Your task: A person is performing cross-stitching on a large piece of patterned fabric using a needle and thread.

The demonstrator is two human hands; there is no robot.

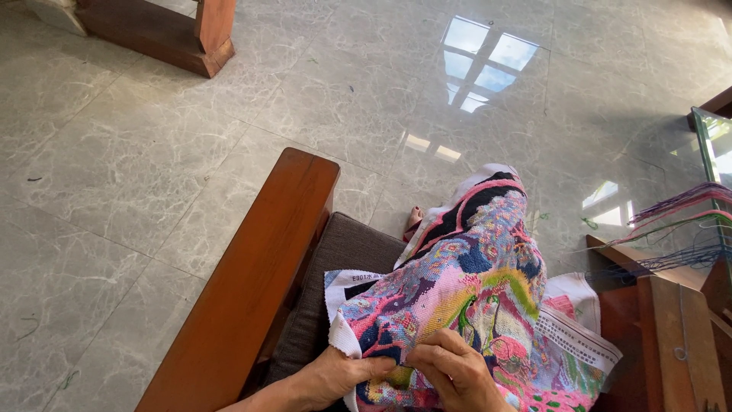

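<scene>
A large cross-stitch cloth [473,275] in pink, blue, yellow and black drapes over my lap and knees. My left hand [335,375] grips its white left edge near the bottom of the view. Just to the right, my right hand [457,370] pinches the stitched surface with fingers closed; a needle cannot be made out. A printed paper chart [576,336] lies under the cloth at the right.
I sit on a wooden chair with a brown armrest [252,290] and grey cushion [328,282]. Coloured threads [679,217] hang over a wooden frame [675,336] at right. A foot [413,220] rests on the glossy grey tiled floor [114,168]. Wooden furniture base [164,30] stands far left.
</scene>
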